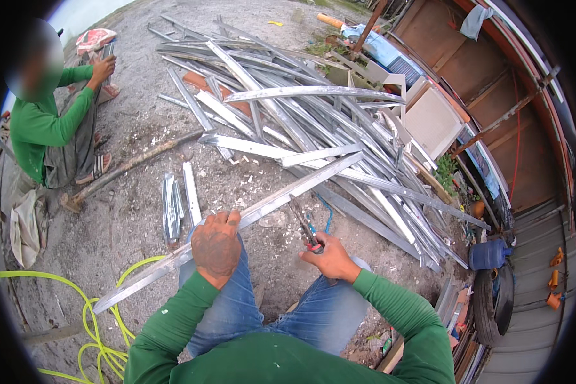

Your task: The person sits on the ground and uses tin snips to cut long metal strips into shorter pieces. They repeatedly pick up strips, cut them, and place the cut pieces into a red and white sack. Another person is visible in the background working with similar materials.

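Holding the long metal strip across our knees, our left hand wraps it firmly; our right hand grips the pliers, jaws touching the strip. We should keep it steady and bite squarely.

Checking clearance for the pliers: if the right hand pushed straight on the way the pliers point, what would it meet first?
Probably the long metal strip held by the left hand; the pliers in the right hand point up at it, though depth is unclear.
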A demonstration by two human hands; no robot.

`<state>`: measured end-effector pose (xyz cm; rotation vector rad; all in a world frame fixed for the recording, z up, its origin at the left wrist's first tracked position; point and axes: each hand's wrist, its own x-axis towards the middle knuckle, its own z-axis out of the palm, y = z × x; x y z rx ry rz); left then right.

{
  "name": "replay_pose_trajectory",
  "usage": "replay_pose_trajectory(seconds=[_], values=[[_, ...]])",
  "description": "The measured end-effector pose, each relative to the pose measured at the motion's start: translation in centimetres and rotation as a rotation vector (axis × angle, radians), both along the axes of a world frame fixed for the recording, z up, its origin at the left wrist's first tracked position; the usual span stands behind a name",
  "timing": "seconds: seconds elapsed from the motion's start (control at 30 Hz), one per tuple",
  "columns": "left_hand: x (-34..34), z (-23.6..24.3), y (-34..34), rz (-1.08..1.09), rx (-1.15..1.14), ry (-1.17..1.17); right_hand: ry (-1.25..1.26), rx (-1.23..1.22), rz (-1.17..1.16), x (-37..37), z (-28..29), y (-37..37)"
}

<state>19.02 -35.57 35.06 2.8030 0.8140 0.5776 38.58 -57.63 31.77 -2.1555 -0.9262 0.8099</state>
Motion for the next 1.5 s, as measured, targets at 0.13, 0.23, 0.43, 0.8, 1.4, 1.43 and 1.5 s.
replay_pose_trajectory(seconds=[0.13,0.23,0.43,0.8,1.4,1.43,1.5], values=[[1.1,0.0,0.1,0.008,-0.018,0.034,-0.035,0.063,0.041,0.8,-1.8,-0.5],[0.7,-0.4,0.2,-0.030,-0.047,-0.067,0.018,0.021,-0.023,-0.9,-1.3,-0.5],[-0.4,-0.6,1.1,-0.022,-0.107,-0.197,0.419,0.057,0.075,-0.9,-0.5,0.0],[-0.1,-0.6,1.7,0.075,-0.145,-0.172,0.433,-0.149,-0.050,-1.3,3.2,-0.2],[-1.1,-0.1,0.5,0.067,-0.005,-0.113,0.060,-0.065,0.023,0.2,-0.4,2.7],[-1.1,0.0,0.4,0.060,-0.006,-0.125,-0.041,-0.065,0.055,0.3,-1.1,3.1],[-0.8,0.3,0.1,0.057,-0.009,-0.087,-0.009,-0.077,0.034,0.2,-2.3,3.5]])
